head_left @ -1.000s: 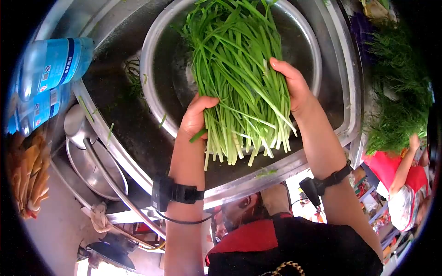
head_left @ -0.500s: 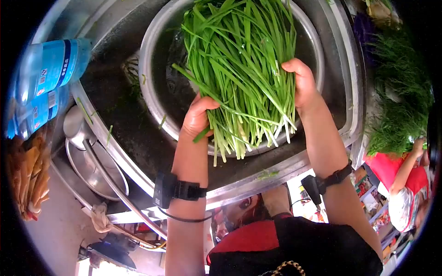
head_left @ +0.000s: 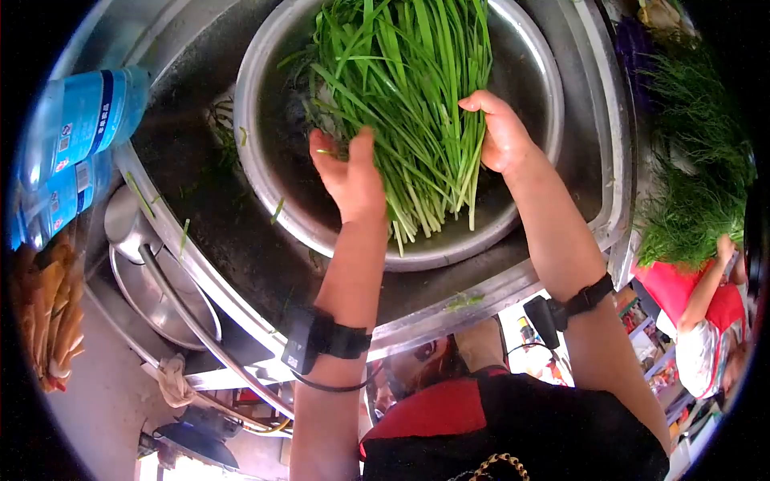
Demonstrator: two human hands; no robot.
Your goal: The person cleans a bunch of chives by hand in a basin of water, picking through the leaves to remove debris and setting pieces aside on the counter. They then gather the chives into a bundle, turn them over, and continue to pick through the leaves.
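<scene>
A large bunch of long green stalks [head_left: 417, 104] with pale ends lies over a round metal basin [head_left: 257, 160] of water, the pale ends toward me. My left hand [head_left: 349, 172] is at the bunch's left side, thumb and fingers apart, with a small green scrap on a finger. On the right side, my right hand [head_left: 504, 136] has its thumb on the bunch and its fingers curled behind the stalks, partly hidden.
The basin stands in a dark metal sink [head_left: 216, 200] dotted with green scraps. Blue-labelled bottles [head_left: 84, 120] and a metal bowl [head_left: 164, 301] are at the left. Feathery greens [head_left: 698, 152] lie at the right, near another person's hand [head_left: 725, 247].
My left hand has come off the stalks and opened, further up over the basin. The bunch has moved up and left, and my right hand has shifted left with it.
</scene>
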